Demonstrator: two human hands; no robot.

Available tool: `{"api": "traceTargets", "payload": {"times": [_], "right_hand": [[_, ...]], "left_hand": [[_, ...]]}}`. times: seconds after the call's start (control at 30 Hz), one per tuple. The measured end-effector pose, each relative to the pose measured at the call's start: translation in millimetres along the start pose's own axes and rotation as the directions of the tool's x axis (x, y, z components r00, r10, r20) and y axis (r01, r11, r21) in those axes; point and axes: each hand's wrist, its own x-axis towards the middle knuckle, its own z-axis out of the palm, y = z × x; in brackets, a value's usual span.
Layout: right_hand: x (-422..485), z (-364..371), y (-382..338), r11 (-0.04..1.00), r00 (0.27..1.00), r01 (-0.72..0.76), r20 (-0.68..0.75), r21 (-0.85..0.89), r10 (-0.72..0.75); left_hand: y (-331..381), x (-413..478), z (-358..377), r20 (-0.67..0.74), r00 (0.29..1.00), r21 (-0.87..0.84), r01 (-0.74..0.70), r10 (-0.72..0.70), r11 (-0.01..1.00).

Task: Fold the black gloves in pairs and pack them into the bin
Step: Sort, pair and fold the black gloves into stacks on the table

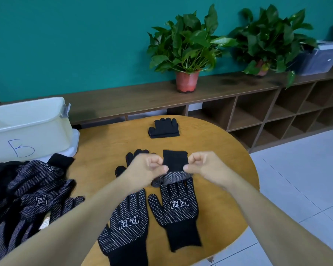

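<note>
Both your hands meet at centre frame, over the round wooden table (228, 150). Your left hand (145, 167) and right hand (206, 167) both have curled fingers, and each pinches the held glove (174, 160) between thumb and forefinger, left hand on its left edge, right hand on its right edge. The plain black cuff stands up between the hands, with white-dotted fabric bunched in a fold just under the thumbs. Black glove fingers (131, 156) poke out behind your left hand, flat on the table; can't tell if they belong to the held glove or a second one. Just below the hands, lower centre, two flat gloves (178, 206) lie side by side, dotted palms up, printed logos showing, cuffs toward the bottom of the frame; the left one is partly under your left forearm. A folded pair (163, 127) sits alone at the table's far edge, upper centre, well apart from the hands. The glove pile (33, 189) is heaped at lower left, dotted and plain sides mixed. The bin (37, 135), pale plastic with a blue letter marked on its wall, is at middle left just behind the pile; its inside isn't visible. In the background, a low wooden shelf (123, 104) runs along a teal wall with two potted plants (184, 45) and a clear storage box (319, 58) at upper right.
</note>
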Motion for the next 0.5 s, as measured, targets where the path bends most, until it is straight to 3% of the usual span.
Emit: {"api": "traceTargets", "payload": {"times": [0.07,0.17,0.23,0.33,0.5], "right_hand": [[-14,13,27,0.999,0.999,-0.01,0.03,-0.036,0.011],[-34,29,62,0.954,0.997,0.055,-0.028,-0.294,-0.066],[-48,38,74,0.868,0.987,0.115,-0.043,-0.483,-0.155],[-56,42,84,0.741,0.943,0.261,0.0,-0.618,-0.332],[-57,45,79,0.574,0.874,0.315,-0.004,-0.756,-0.485]], "left_hand": [[-22,-18,14,0.029,0.999,0.098,-0.019,0.016,0.995],[-50,-45,38,0.044,0.999,0.235,-0.039,0.03,0.971],[-65,-58,48,-0.021,0.991,0.37,-0.116,0.133,0.922],[-82,-63,57,-0.018,0.942,0.557,-0.269,0.335,0.786],[-85,-60,60,0.004,0.887,0.672,-0.345,0.462,0.656]]}}
